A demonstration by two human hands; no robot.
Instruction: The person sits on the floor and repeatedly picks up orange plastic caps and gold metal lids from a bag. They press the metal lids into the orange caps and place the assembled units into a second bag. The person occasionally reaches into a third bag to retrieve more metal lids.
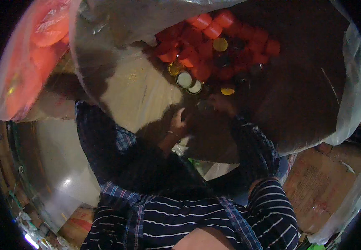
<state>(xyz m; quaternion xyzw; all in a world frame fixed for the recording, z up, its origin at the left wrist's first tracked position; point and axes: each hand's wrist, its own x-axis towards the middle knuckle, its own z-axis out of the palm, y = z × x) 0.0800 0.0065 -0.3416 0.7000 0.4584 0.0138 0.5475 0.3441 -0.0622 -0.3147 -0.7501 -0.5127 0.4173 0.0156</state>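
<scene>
My left hand [179,122] is over the near part of a brown board-like surface [134,91], its fingers curled in. Whatever they hold, if anything, is lost in shadow. Across a small gap, my right hand [223,104] has its fingers drawn together beside a dim round object [205,105] that is too dark to name. Just beyond the hands lie two pale round lids [184,79] with greenish rims, partly overlapping. A yellow lid [228,90] is near my right hand. Farther off is a heap of red caps [199,50] with another yellow lid [220,44] among them.
Clear plastic sheeting [343,96] borders the surface at the right and far side. At the far left stands a plastic bag [38,62] filled with red things. Cardboard boxes [322,183] are at the lower right, and a smooth pale floor [63,154] shows at the left.
</scene>
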